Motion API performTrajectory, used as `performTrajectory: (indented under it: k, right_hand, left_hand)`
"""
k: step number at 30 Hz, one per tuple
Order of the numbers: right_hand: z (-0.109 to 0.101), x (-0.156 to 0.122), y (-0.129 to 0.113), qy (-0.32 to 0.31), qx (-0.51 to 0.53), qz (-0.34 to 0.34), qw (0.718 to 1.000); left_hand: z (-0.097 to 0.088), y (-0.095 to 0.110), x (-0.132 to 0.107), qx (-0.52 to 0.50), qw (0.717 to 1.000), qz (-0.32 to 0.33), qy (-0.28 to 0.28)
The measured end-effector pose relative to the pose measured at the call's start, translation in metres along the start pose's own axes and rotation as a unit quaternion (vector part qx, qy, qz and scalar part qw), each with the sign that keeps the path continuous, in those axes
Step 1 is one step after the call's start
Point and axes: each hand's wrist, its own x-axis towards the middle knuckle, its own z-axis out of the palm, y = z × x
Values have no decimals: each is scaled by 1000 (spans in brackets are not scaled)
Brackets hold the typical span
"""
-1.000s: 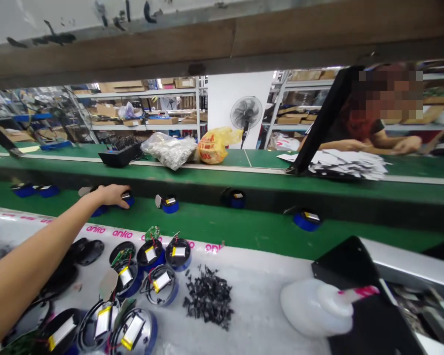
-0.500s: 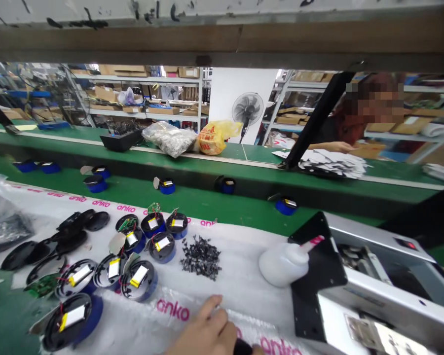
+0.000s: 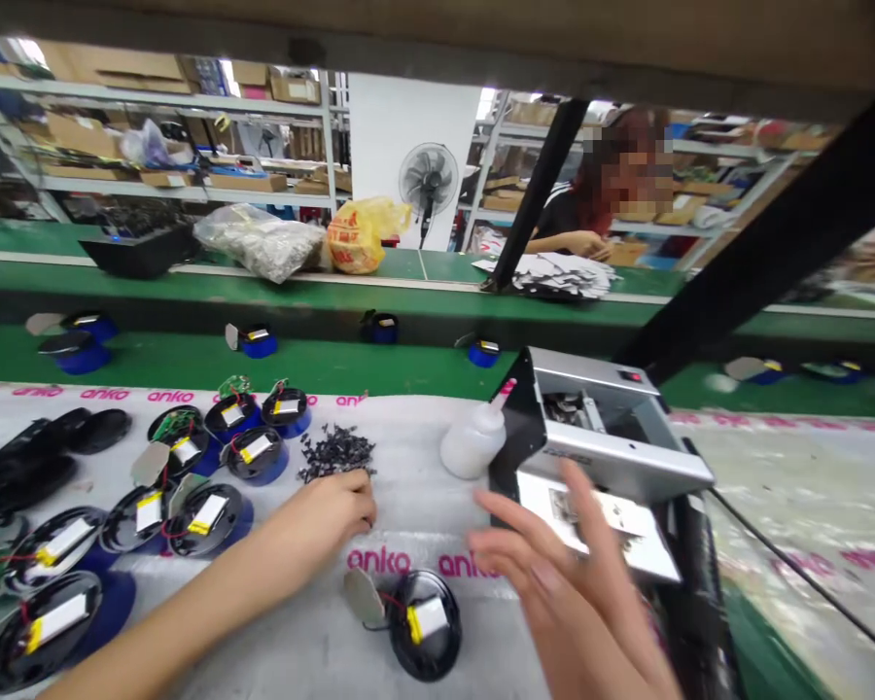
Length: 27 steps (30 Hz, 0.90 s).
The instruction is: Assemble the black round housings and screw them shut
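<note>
My left hand (image 3: 328,510) reaches across the white plastic sheet (image 3: 401,486), fingers curled at the near edge of a pile of small black clips (image 3: 333,454). What those fingers pinch, if anything, is hidden. My right hand (image 3: 561,583) hovers open, fingers spread, in front of the grey metal machine (image 3: 612,437). Between my hands lies a round black-and-blue unit (image 3: 423,622) with a yellow-tipped battery and a small mirror disc. A white squeeze bottle (image 3: 473,442) with a pink tip stands beside the machine.
Several more round units with batteries (image 3: 190,486) lie at the left on the sheet, with black covers (image 3: 51,447) beyond. The green conveyor (image 3: 335,360) carries blue units. A person works at paper stacks (image 3: 561,277) across the line. Bags (image 3: 262,243), a fan and shelves stand behind.
The view swung right. My left arm came back from the conveyor to the clip pile. A round unit now lies on the sheet in front of me, and my right hand rose open.
</note>
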Motion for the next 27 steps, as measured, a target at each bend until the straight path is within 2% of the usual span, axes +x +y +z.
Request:
performTrajectory:
  k: [2,5,8,11,13,16,20,22,24,27]
  right_hand:
    - [29,6,7,17,13,21,1000]
    - [54,8,18,35,-35,-17,999]
    - [55,15,25,38,-73,-14,997]
    - [50,37,29,70,-14,36,997]
    - [51,54,32,76,11,58,995]
    - [58,73,35,74,27,80,994]
    - [65,78,36,92,49,80,991]
    - [66,74,37,104,56,73,990]
    - [65,68,37,108,61,74,990]
    - [65,64,36,100,76,89,988]
  left_hand:
    - [7,0,-1,-5,1000,0,11]
    - [10,2,-6,-12,1000,-1,29]
    - [7,5,-12,-31,998,-1,47]
    - [2,12,-18,-71,995,5,64]
    - [0,19,-22,-123,990,39,47]
    - [0,24,-26,-175,978,111,-10]
    - [-3,18,-27,-164,977,133,-34]
    - [-10,10,-27,-146,981,125,3]
    - [-18,0,-27,-66,990,93,89]
    - [-35,-16,-36,67,979,28,192]
